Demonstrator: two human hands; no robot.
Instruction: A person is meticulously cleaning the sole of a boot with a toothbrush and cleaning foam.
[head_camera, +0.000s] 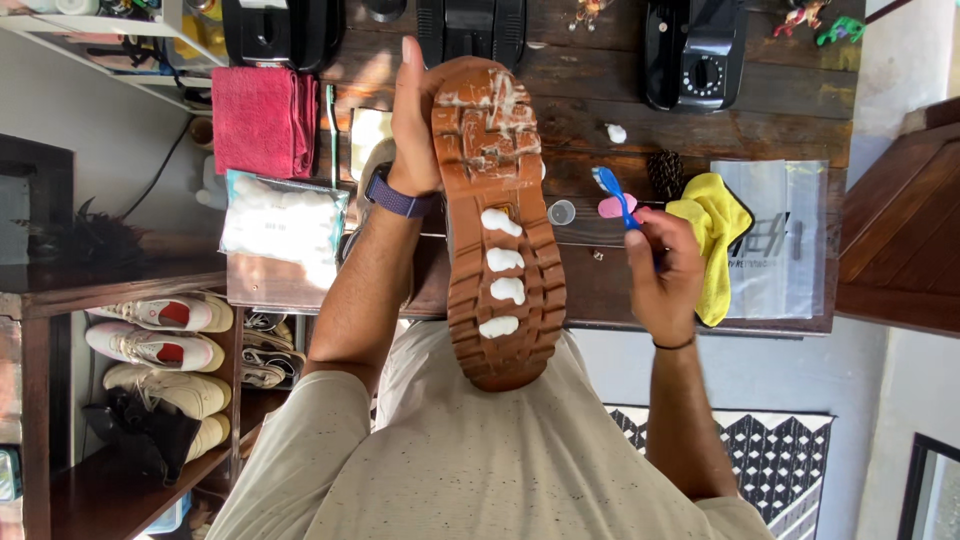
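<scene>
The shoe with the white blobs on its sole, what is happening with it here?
A person holds a shoe sole-up in the left hand. White paste lies in four blobs down the middle of the brown sole, and more is smeared near the toe. The right hand holds a blue toothbrush beside the shoe, not touching it. A yellow cloth lies on the wooden table.

Open gap between the upturned shoe sole (500, 220) and the right hand (665, 275), with only a small clear cup (562, 212) there on the surface (600, 120). Yellow cloth (715, 225) crowding the right, cotton bag (283, 222) and red towel (265, 120) blocking the left.
</scene>
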